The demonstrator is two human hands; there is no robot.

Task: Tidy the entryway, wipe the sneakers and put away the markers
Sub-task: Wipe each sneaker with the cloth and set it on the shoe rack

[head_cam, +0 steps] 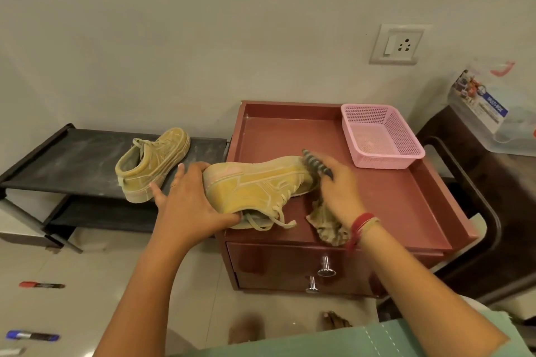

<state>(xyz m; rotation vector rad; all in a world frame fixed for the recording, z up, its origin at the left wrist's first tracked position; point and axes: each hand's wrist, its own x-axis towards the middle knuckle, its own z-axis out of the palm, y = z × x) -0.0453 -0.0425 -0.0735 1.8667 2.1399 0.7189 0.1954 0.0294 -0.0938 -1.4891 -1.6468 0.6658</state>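
A tan sneaker [255, 185] lies on its side on the red-brown drawer cabinet [391, 197], sole toward me. My left hand [188, 200] grips it at the heel and opening. My right hand [339, 185] holds a dark ridged brush [314, 161] against the sneaker's toe. A crumpled beige cloth [326, 226] lies on the cabinet top under my right wrist. The second tan sneaker [153, 165] stands upright on the black shoe rack [66, 153] to the left. A red marker [42, 285] and a blue marker [32, 336] lie on the floor at lower left.
An empty pink mesh basket [380, 136] sits at the cabinet's back right corner. Two drawers with metal knobs [326, 266] face me. A dark table [478, 182] with a clear plastic box [490, 110] stands at right. A wall socket [396, 44] is above. My bare feet [333, 320] show below.
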